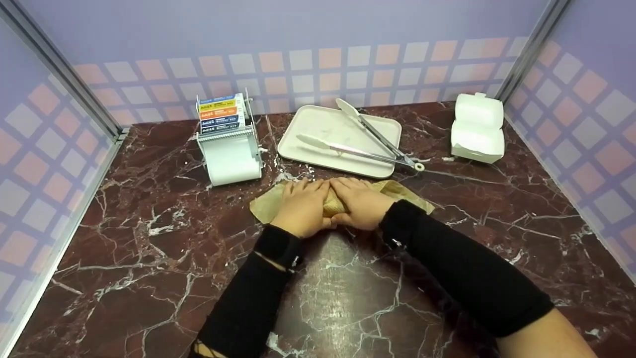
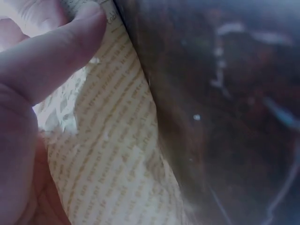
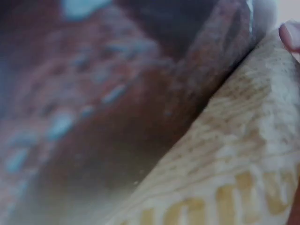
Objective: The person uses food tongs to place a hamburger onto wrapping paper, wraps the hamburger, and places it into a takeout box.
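Observation:
A bundle in tan printed wrapping paper (image 1: 334, 204) lies on the table between both hands, its loose ends spread flat to either side. My left hand (image 1: 301, 209) holds it from the left, fingers over the top and thumb along the near side. From the right, my right hand (image 1: 362, 203) grips the same paper, the two thumbs meeting at the near edge. In the left wrist view the thumb presses on lines of small print on the paper (image 2: 112, 140). The right wrist view shows large yellow letters on the paper (image 3: 243, 131). Whatever is inside is hidden.
Just beyond the hands stands a cream tray (image 1: 290, 141) with metal tongs (image 1: 365, 154) across it. At the back left is a holder of small boxes (image 1: 221, 117) with a white roll (image 1: 232, 164). An opened white clamshell box (image 1: 478, 129) sits back right.

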### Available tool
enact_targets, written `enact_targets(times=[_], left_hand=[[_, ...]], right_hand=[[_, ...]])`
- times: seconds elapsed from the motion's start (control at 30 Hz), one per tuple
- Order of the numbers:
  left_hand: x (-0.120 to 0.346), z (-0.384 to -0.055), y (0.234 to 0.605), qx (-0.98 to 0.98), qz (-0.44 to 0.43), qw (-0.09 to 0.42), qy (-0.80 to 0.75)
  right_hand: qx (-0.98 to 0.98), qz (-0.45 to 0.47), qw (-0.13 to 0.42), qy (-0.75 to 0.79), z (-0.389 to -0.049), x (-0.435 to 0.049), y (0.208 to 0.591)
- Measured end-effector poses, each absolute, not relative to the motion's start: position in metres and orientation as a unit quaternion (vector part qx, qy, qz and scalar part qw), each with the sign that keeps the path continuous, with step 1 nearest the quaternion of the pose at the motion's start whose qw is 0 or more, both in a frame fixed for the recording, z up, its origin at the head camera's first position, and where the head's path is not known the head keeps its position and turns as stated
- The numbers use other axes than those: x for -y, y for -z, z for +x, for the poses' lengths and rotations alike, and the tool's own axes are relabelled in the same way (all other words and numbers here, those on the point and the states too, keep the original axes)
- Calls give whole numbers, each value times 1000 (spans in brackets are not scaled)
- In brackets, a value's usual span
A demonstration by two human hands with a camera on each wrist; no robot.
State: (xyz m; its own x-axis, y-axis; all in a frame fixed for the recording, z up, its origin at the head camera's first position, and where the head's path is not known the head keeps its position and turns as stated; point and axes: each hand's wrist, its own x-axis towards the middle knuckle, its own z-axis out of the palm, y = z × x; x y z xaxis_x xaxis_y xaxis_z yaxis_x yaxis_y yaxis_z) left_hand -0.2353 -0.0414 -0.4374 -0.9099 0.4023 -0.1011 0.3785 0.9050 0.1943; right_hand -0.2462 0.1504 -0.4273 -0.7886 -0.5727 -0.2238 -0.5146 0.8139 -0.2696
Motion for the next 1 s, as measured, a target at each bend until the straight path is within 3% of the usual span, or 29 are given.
enact_targets(times=[0.7,1.0], left_hand=[[101,-244,436,-972,123,116,-165],[141,-246,433,-975,15,119,-189]], right_hand=[[-944,-278,135,112,-259,-142,430],[-946,-275,128,115,-260,-142,433]])
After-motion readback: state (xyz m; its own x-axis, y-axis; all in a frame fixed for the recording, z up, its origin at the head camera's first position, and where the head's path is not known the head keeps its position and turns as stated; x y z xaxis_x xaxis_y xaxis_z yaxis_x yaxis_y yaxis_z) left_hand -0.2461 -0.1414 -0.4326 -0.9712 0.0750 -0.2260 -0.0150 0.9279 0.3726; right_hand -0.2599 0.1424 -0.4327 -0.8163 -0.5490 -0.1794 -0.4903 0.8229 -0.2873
